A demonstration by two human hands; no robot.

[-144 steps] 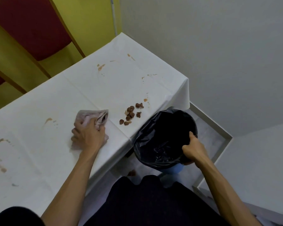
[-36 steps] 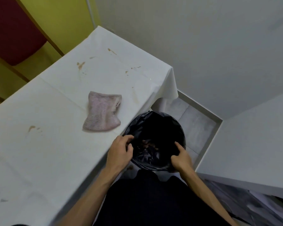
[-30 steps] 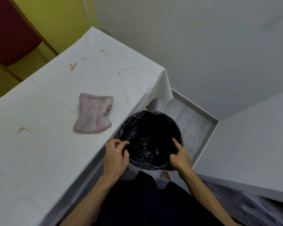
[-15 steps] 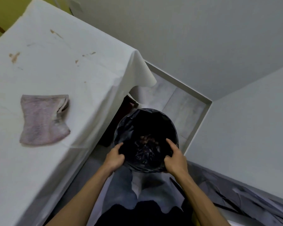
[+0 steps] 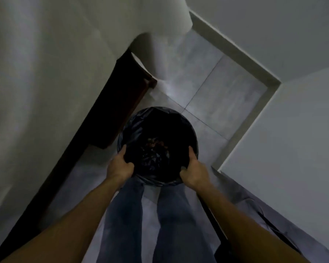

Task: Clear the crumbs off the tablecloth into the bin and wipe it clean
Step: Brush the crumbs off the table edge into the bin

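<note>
A round bin with a black liner [image 5: 137, 120] sits low over the grey floor, just in front of my legs. Brown crumbs [image 5: 154, 143] lie at its bottom. My left hand [image 5: 120, 166] grips the near left rim and my right hand [image 5: 193, 170] grips the near right rim, thumbs hooked inside. The white tablecloth [image 5: 36, 73] hangs down as a wide blurred drape on the left. The pink cloth and the tabletop are out of view.
A dark wooden table leg and rail [image 5: 122, 95] stand right beside the bin on its left. White walls with a pale skirting [image 5: 235, 54] close the corner behind and to the right. Grey floor tiles [image 5: 217, 92] lie beyond the bin.
The bin has gone down toward the floor with both hands on its rim. My view has tilted down, so the tabletop and pink cloth have left the frame.
</note>
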